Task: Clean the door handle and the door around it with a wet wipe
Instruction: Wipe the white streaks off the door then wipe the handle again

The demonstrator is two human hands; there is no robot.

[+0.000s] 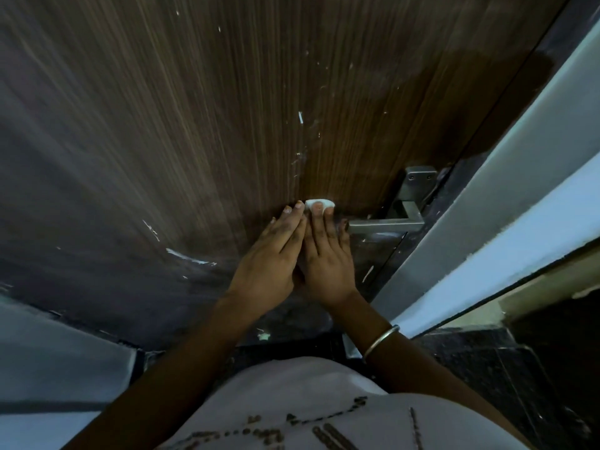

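Observation:
A dark brown wood-grain door (227,108) with white scuffs and flecks fills the view. Its grey metal lever handle (386,225) sits on a backplate (417,186) near the door's right edge. My right hand (328,254) lies flat against the door just left of the lever's tip and presses a folded white wet wipe (319,203) under its fingertips. My left hand (276,254) lies flat against the door right beside it, the two hands touching side by side. Only the wipe's top edge shows past the fingers.
A pale door frame (487,203) runs diagonally to the right of the handle. Dark speckled floor (503,368) lies at the lower right. A pale wall (48,352) is at the lower left. My light shirt fills the bottom of the view, and a metal bangle (381,341) circles my right wrist.

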